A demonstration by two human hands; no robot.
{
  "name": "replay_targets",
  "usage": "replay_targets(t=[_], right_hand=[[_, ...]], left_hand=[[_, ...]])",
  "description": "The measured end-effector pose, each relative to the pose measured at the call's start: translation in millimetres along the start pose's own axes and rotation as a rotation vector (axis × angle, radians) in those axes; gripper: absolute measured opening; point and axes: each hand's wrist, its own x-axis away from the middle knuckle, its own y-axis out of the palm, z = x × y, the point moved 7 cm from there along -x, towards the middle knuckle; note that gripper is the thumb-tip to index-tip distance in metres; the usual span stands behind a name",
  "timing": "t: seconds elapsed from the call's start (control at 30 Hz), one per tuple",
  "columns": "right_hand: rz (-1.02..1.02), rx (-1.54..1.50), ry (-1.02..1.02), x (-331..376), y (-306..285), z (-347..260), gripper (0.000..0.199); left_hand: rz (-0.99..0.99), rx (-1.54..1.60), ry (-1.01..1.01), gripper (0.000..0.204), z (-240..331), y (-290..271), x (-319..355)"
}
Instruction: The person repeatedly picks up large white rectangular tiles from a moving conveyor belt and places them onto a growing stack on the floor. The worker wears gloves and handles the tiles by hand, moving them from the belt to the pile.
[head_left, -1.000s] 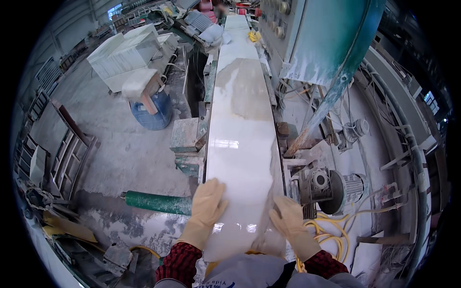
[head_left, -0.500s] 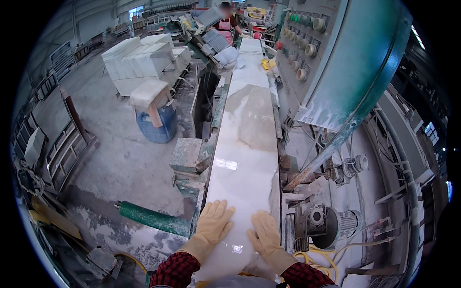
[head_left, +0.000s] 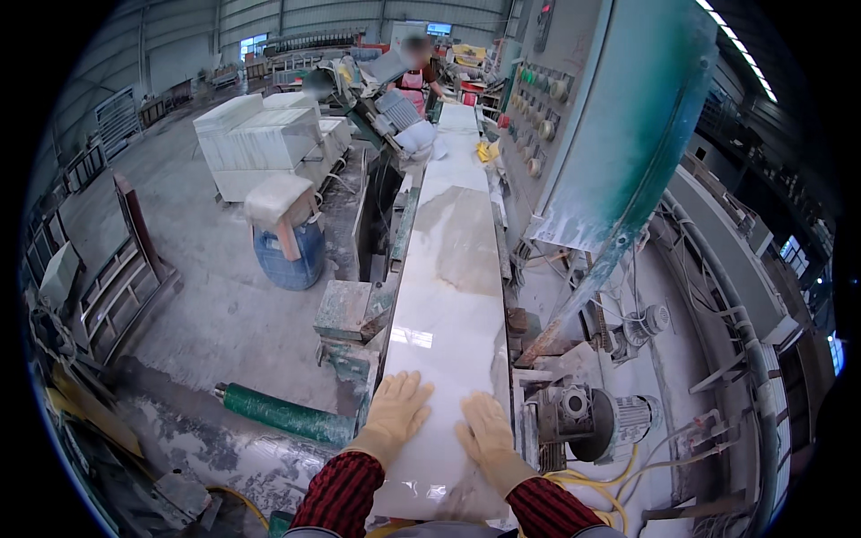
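A long, glossy white stone slab point(head_left: 439, 332) with grey-brown veining lies along a narrow conveyor line that runs away from me. My left hand point(head_left: 396, 414), in a cream rubber glove, rests flat near the slab's left edge with its fingers stretched forward. Beside the right edge, my right hand point(head_left: 489, 435) presses palm down in a matching glove, fingers extended. Neither hand grips anything. A darker beige patch point(head_left: 456, 235) marks the slab farther up, and light from windows reflects off its wet-looking surface.
To the left stand a green roller point(head_left: 282, 412), a blue plastic drum point(head_left: 289, 255) and stacked white slabs point(head_left: 260, 143). At right are an electric motor point(head_left: 619, 426), yellow hoses point(head_left: 596, 480) and a control panel with knobs point(head_left: 543, 108). A person in a pink apron point(head_left: 413, 82) stands at the far end.
The view has tilted up and shifted slightly, so the surroundings sit lower in the picture. Both hands stay flat on the slab in nearly the same spots.
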Motion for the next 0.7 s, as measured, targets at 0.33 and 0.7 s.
replay_targets(t=[0.33, 0.7], right_hand=[[-0.193, -0.13, -0.23, 87.0, 39.7, -130.9, 0.067], [-0.114, -0.229, -0.518, 62.1, 63.8, -164.5, 0.055]], left_hand=[[-0.014, 0.041, 0.063, 0.055, 16.1, -33.4, 96.5], [0.318, -0.111, -0.523, 0.063, -58.0, -63.4, 356.7]])
